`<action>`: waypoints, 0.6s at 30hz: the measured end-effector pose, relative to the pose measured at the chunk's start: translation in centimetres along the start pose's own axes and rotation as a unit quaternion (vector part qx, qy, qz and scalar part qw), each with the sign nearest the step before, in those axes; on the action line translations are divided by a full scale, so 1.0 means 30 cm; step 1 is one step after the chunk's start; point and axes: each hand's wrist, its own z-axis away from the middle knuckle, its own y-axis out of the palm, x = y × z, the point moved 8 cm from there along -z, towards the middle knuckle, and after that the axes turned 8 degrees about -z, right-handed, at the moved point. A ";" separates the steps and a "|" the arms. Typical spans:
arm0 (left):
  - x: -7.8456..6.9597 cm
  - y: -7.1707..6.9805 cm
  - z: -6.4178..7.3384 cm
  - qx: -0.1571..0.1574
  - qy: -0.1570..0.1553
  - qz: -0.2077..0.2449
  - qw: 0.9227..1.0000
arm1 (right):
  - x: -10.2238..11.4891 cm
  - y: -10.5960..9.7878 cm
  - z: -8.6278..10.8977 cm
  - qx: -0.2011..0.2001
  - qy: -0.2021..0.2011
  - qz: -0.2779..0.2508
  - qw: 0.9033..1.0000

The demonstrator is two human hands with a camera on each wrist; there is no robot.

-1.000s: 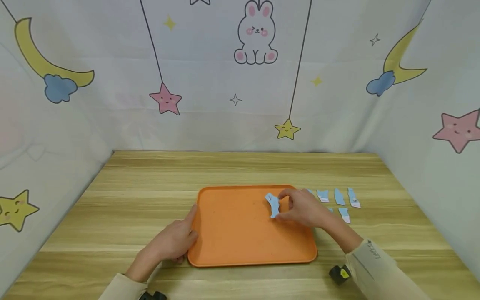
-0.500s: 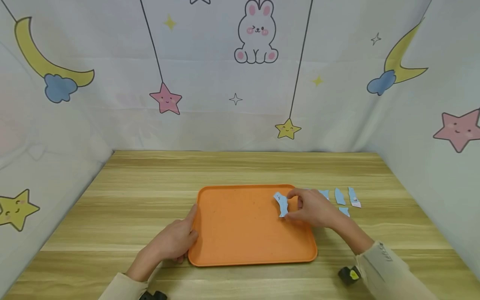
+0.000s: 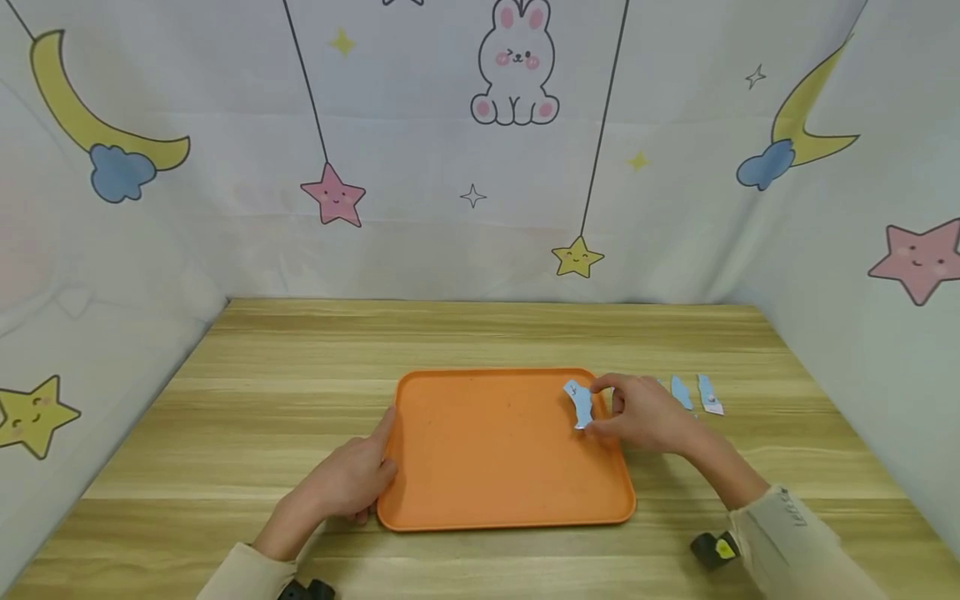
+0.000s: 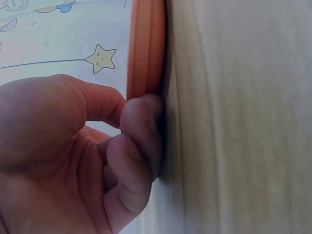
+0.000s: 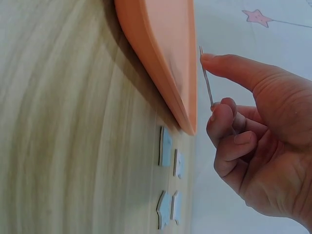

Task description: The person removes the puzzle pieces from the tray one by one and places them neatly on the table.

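Observation:
My right hand (image 3: 651, 414) pinches a thin, light-blue puzzle piece (image 3: 579, 403) by its edges, above the right part of an orange tray (image 3: 487, 454). A small dark mark shows on the piece. Seen edge-on in the right wrist view, the puzzle piece is held between thumb and fingertips, apart from the tray rim. At the tray's left side, my left hand (image 3: 347, 479) grips the rim, one finger stretched along it. In the left wrist view, the curled fingers (image 4: 139, 126) meet the tray's edge, close to the tabletop.
More light-blue puzzle pieces (image 3: 707, 395) lie on the wooden table (image 3: 300, 350) right of the tray, partly hidden behind my right hand. The right wrist view shows several of these flat pieces (image 5: 165, 146) near the tray corner. A white printed curtain (image 3: 420, 150) surrounds the table.
My right hand has moved to the right across the tray, carrying the puzzle piece towards the right rim. It now covers more of the pieces on the table. My left hand has stayed put.

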 end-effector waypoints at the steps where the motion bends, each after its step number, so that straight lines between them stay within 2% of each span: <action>1: 0.000 0.000 0.000 0.000 0.000 -0.001 1.000 | -0.004 -0.006 0.003 -0.001 0.000 -0.001 1.000; 18: -0.003 -0.001 0.002 0.002 -0.002 0.003 1.000 | -0.079 -0.065 0.064 -0.022 -0.003 -0.003 1.000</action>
